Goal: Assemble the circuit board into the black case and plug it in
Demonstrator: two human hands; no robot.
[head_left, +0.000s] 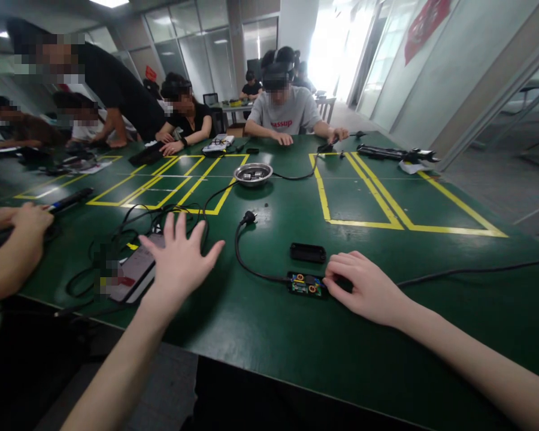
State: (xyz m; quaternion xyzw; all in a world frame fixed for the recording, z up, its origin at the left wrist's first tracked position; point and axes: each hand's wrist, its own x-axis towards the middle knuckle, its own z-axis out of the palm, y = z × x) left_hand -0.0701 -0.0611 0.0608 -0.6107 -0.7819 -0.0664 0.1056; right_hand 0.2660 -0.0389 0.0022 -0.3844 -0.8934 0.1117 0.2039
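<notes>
My left hand [179,257] is raised over the table with its fingers spread, holding nothing. Beneath and left of it lies a flat grey device [137,272] among tangled black cables. The fingertips of my right hand [363,287] are pinched at the right end of an open black adapter case [306,285]. Inside that case shows a green circuit board with copper-coloured coils. A cord with a black plug [248,218] leaves its left end. Another black cable [471,273] runs off to the right from behind my right hand. Just beyond the case lies its separate black cover [308,252].
A metal bowl [253,174] with small metal parts stands mid-table. Yellow tape [363,224] marks rectangles on the green table [260,323]. A co-worker's hands [31,230] are close on the left. Another person [282,111] sits opposite, near a black tool-like object [395,153].
</notes>
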